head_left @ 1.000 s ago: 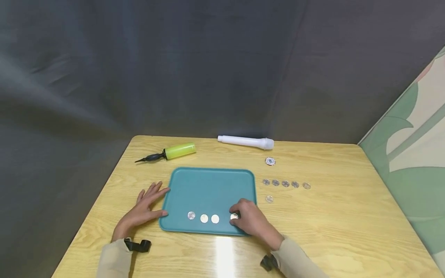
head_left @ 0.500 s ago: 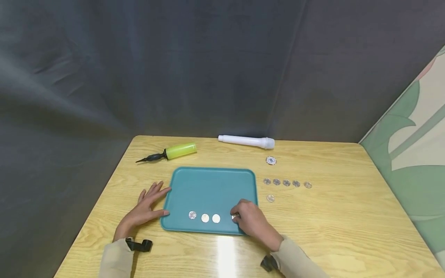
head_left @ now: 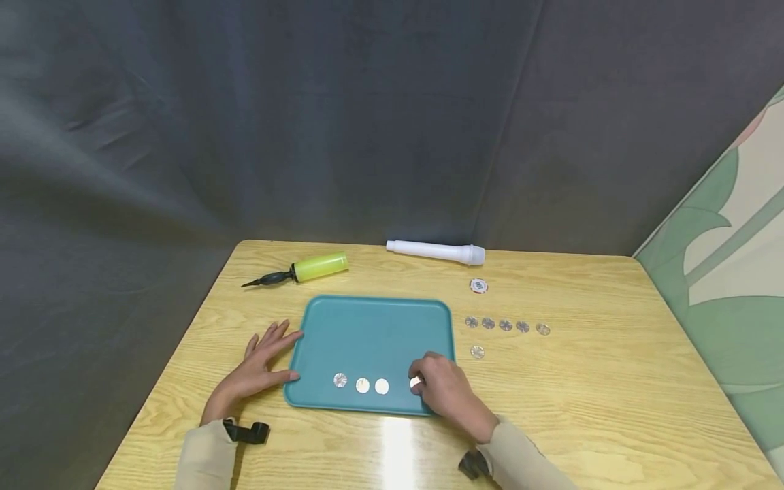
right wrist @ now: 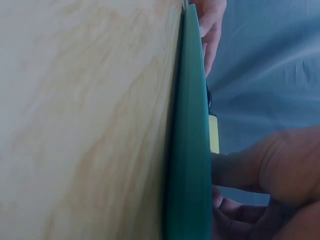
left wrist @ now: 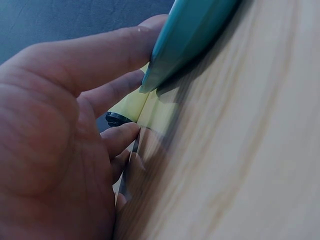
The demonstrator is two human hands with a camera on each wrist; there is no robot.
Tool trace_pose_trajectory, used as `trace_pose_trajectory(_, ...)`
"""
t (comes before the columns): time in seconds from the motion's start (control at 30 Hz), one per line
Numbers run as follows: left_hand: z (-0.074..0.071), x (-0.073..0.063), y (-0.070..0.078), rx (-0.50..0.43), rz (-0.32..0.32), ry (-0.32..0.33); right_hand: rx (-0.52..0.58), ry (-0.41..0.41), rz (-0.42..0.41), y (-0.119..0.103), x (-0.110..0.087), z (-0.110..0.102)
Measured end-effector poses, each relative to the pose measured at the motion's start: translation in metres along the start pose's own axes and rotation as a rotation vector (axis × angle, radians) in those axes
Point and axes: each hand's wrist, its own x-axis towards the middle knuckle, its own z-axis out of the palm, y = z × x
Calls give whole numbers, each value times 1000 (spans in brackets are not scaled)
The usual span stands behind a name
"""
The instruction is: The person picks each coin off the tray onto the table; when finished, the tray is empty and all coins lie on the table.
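Note:
A teal tray (head_left: 380,333) lies on the wooden table. Three shiny silvery coins sit along its near side: a patterned coin (head_left: 339,380), a bright coin (head_left: 363,386) and another bright coin (head_left: 382,386). To their right, my right hand (head_left: 446,389) pinches a further coin (head_left: 415,383) low over the tray, between thumb and curled fingers; the coin is partly covered. In the right wrist view the tray's side wall (right wrist: 192,150) hides those fingertips. My left hand (head_left: 254,371) is spread at the tray's left edge, its thumb and index fingertip touching the rim.
Right of the tray, several coins (head_left: 505,325) form a row, with a single coin (head_left: 477,352) nearer me. Behind them lies a poker chip (head_left: 479,286). A white toy microphone (head_left: 435,251) and a yellow-green hand pump (head_left: 320,267) lie at the back, before a dark curtain (head_left: 392,122).
My right thumb and fingers have drawn closer around the coin, covering more of it. My left hand stays at the tray's rim; the head view shifts slightly.

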Motion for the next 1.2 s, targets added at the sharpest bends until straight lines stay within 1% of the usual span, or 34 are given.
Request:
trace_pose_trajectory(0.23, 0, 0, -1, -15, 6, 0, 85, -11, 39, 4, 1, -3)
trace_pose_trajectory(0.5, -1, 1, 0, -11, 7, -2, 170, -41, 36, 11, 3, -4)
trace_pose_trajectory(0.67, 0, 1, 0, -9, 4, 0, 291, -96, 32, 16, 2, -10)
trace_pose_trajectory(0.87, 0, 1, 0, -11, -1, 1, 498, -186, 60, 27, 1, -14)
trace_pose_trajectory(1.07, 0, 0, -1, -6, -1, 2, 671, -228, 108, 36, 0, -20)
trace_pose_trajectory(1.2, 0, 0, -2, -12, -1, 1, 747, -243, 140, 43, 1, -25)
